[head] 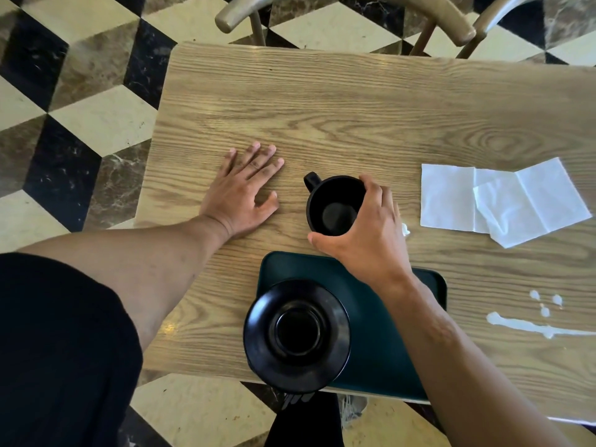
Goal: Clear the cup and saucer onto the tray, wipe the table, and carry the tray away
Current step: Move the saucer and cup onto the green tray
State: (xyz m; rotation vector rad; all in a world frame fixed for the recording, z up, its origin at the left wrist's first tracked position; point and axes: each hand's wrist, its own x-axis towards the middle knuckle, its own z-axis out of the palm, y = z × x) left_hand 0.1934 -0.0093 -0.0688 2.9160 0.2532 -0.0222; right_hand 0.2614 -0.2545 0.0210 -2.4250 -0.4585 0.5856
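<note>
A wooden table (322, 108) over a chequered marble floor is your worksite. Your left hand (240, 191) lies flat and spread on the wood, holding nothing. Your right hand (361, 230) is curled over the rim of the black cup (332, 204), which sits just beyond the dark tray (380, 333) below your right wrist. The saucer (296, 333) already rests on the tray's near-left corner, overhanging it. Right of your right hand lie the white napkins (503, 201) and a pale spill (532, 327); wiping and carrying remain.
</note>
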